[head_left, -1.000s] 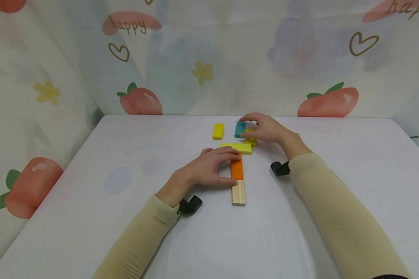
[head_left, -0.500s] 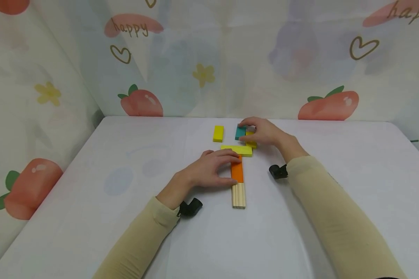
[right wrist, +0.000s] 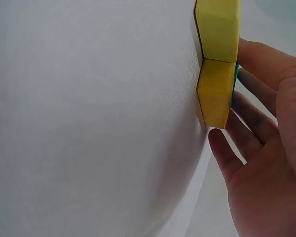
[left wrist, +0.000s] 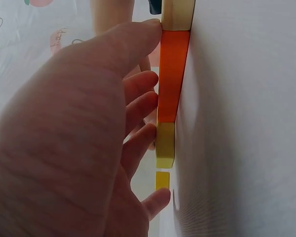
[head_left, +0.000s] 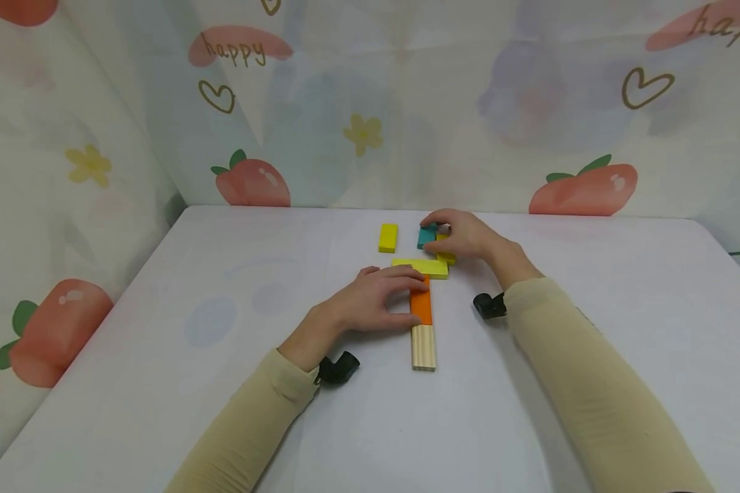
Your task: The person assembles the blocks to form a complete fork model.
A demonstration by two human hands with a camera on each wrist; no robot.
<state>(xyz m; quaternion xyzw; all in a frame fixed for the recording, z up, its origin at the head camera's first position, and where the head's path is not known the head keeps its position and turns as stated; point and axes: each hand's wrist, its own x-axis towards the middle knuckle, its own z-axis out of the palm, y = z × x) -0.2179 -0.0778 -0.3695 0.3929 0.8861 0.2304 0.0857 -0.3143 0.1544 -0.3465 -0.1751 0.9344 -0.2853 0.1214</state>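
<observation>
In the head view my left hand (head_left: 382, 299) lies over an orange block (head_left: 421, 308), fingertips toward its far end and thumb at its near end. A bare wooden block (head_left: 423, 348) joins that end. In the left wrist view the thumb and fingertips touch the top of the row, which continues into a pale yellow block (left wrist: 165, 143). Farther back, my right hand (head_left: 464, 234) pinches a teal block (head_left: 427, 236) between thumb and finger at its two ends. Partly under this hand, a darker yellow block (right wrist: 217, 94) touches the pale yellow one (right wrist: 218, 29).
A separate yellow block (head_left: 388, 237) lies left of the teal one. All the blocks lie flat on a white-covered table (head_left: 253, 404). Behind it hangs a patterned cloth (head_left: 438, 103), and another cloth side (head_left: 43, 226) closes the left.
The head view has tilted slightly. My right wrist has shifted a little to the left, its fingers staying at the teal block. The left hand and the blocks stay in place.
</observation>
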